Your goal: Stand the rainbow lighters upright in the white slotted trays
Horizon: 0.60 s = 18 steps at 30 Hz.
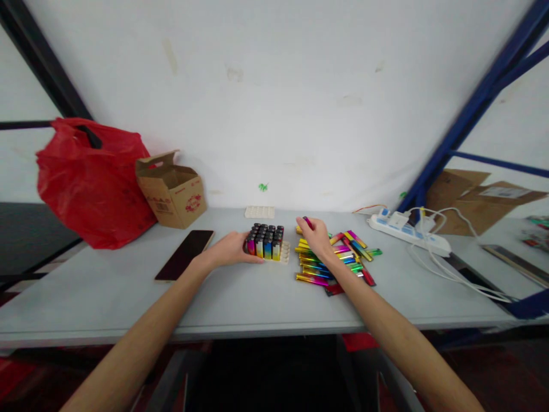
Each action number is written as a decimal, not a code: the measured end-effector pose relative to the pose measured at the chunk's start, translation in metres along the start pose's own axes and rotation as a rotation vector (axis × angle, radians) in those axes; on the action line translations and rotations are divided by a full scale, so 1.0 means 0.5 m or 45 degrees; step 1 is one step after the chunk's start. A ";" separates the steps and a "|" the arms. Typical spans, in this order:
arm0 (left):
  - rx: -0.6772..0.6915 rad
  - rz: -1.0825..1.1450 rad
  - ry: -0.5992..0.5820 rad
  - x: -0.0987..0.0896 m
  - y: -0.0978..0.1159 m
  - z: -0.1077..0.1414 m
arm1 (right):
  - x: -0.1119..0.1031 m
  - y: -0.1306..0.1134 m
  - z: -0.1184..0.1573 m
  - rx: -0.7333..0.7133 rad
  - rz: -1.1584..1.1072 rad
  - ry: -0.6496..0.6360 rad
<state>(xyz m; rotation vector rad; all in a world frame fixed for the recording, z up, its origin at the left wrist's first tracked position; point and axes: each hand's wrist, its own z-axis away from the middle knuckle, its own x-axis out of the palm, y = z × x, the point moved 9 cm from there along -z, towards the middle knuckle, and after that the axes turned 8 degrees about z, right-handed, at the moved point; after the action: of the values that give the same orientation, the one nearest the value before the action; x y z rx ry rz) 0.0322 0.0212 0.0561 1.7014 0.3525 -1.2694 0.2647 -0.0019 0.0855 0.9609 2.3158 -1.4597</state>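
Note:
Upright lighters point(266, 247) with black tops and shiny coloured bodies fill most of a white tray point(285, 253); sockets show along its right side. My left hand point(231, 250) is closed around the left side of this block, thumb at the front. Just right of the tray, my right hand point(316, 236) pinches a lighter point(307, 222), of which only a dark purple end sticks out above the fingers. Under and beside that hand lies a loose pile of metallic lighters point(315, 278) in gold, blue, green, red and purple.
A second white tray point(259, 212) lies near the wall. To the left are a phone point(185, 255), an open cardboard box point(172, 194) and a red plastic bag point(96, 183). A white power strip point(409, 233) with tangled cables and brown cardboard point(465, 200) occupy the right.

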 end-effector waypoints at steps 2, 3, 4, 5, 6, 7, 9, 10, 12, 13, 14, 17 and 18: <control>-0.005 -0.001 -0.006 0.001 0.000 0.000 | -0.003 0.002 0.001 0.011 0.035 0.033; -0.009 -0.003 -0.006 0.001 -0.001 0.000 | -0.002 0.003 0.001 0.008 0.045 0.041; -0.014 -0.005 -0.005 0.001 -0.001 0.000 | -0.001 0.003 0.001 0.000 0.050 0.040; -0.018 -0.006 -0.002 0.001 -0.001 0.000 | 0.001 0.002 0.001 -0.010 0.052 0.036; -0.021 -0.006 -0.001 0.000 -0.001 0.000 | 0.002 0.000 0.001 -0.021 0.055 0.032; -0.025 -0.003 0.000 0.000 -0.001 0.001 | 0.002 -0.002 0.002 -0.032 0.062 0.030; -0.038 0.007 0.002 -0.001 -0.001 0.001 | 0.000 -0.009 0.004 -0.057 0.085 0.027; -0.046 0.011 0.005 -0.001 -0.002 0.002 | -0.001 -0.012 0.005 -0.069 0.095 0.021; -0.046 0.012 0.007 -0.002 -0.001 0.002 | 0.001 -0.019 0.007 -0.089 0.086 -0.020; -0.039 0.011 0.006 -0.002 0.000 0.002 | 0.007 -0.022 0.008 -0.098 0.065 -0.068; -0.030 0.010 0.006 -0.002 0.001 0.002 | 0.014 -0.025 0.009 -0.114 0.041 -0.133; -0.017 0.008 0.008 -0.002 0.002 0.003 | 0.034 -0.048 0.017 -0.276 0.098 -0.282; -0.020 0.009 0.013 -0.003 0.002 0.003 | 0.037 -0.057 0.020 -0.352 0.170 -0.292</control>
<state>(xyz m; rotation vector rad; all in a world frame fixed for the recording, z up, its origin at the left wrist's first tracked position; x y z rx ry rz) 0.0313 0.0201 0.0577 1.6948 0.3616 -1.2501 0.2311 -0.0113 0.0917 0.8070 2.1680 -1.0990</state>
